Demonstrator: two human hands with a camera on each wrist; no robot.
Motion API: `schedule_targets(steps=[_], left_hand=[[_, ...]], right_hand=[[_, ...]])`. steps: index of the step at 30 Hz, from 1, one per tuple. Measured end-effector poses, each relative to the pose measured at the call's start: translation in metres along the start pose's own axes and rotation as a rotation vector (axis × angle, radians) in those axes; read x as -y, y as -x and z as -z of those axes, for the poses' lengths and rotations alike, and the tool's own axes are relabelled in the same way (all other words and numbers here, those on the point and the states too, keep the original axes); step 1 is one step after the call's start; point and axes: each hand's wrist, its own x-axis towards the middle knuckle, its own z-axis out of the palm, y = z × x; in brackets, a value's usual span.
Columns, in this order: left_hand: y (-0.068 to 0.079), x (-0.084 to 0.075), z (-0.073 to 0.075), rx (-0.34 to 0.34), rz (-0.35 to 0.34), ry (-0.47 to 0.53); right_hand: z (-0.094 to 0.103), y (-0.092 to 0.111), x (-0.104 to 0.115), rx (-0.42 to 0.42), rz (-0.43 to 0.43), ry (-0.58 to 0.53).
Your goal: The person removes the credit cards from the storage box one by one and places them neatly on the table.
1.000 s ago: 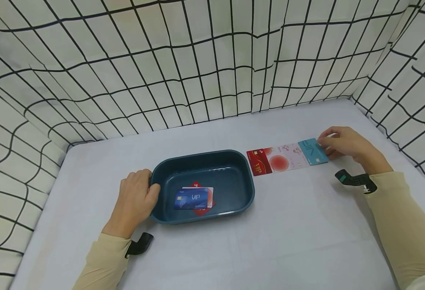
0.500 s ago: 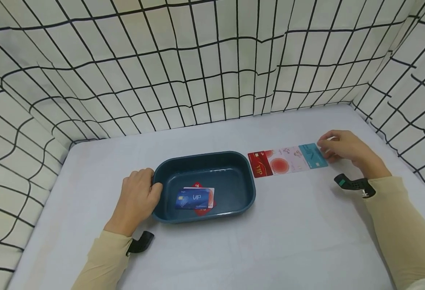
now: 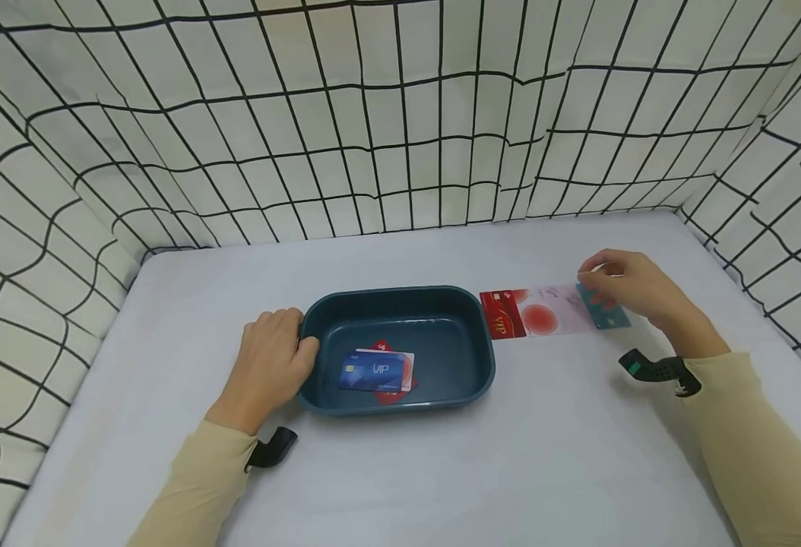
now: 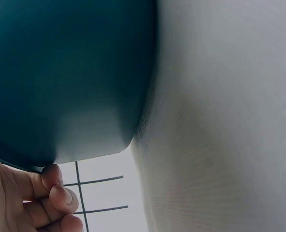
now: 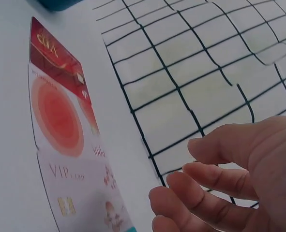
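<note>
My left hand (image 3: 260,372) grips the left end of a dark blue-green plastic tray (image 3: 448,353), its thumb at the rim. Inside the tray a blue VIP card (image 3: 372,371) lies over a whitish card and a red card (image 3: 390,397). Right of the tray runs a row of cards: a red VIP card (image 3: 503,315), a white card with red circles (image 5: 57,118), a pale pink VIP card (image 5: 80,193) and a teal card (image 3: 612,317). Over the teal card hovers my right hand (image 3: 629,282), fingers loosely bent, nothing between them in the right wrist view.
A white cloth (image 3: 441,471) covers the table. Behind it and along both sides stand pale walls with a black grid (image 3: 400,144). A black wrist device (image 3: 656,370) sticks out from the right cuff, another (image 3: 272,448) from the left.
My right hand has moved left from the teal card's outer edge to above it, covering part of it in the head view. The left hand keeps its grip on the tray.
</note>
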Motion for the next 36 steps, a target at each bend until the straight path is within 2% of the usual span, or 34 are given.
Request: schedule_targets(steps=[9, 24, 36], left_hand=[[-0.001, 0.001, -0.002, 0.004, -0.014, -0.002], [0.001, 0.003, 0.000, -0.025, -0.029, -0.027], [0.002, 0.002, 0.000, -0.056, -0.051, -0.064]], right_hand=[[-0.015, 0.005, 0.041, -0.003, 0.091, 0.102], [-0.039, 0.005, 0.111, -0.016, 0.421, 0.220], [-0.063, 0.003, 0.153, 0.026, 0.549, 0.230]])
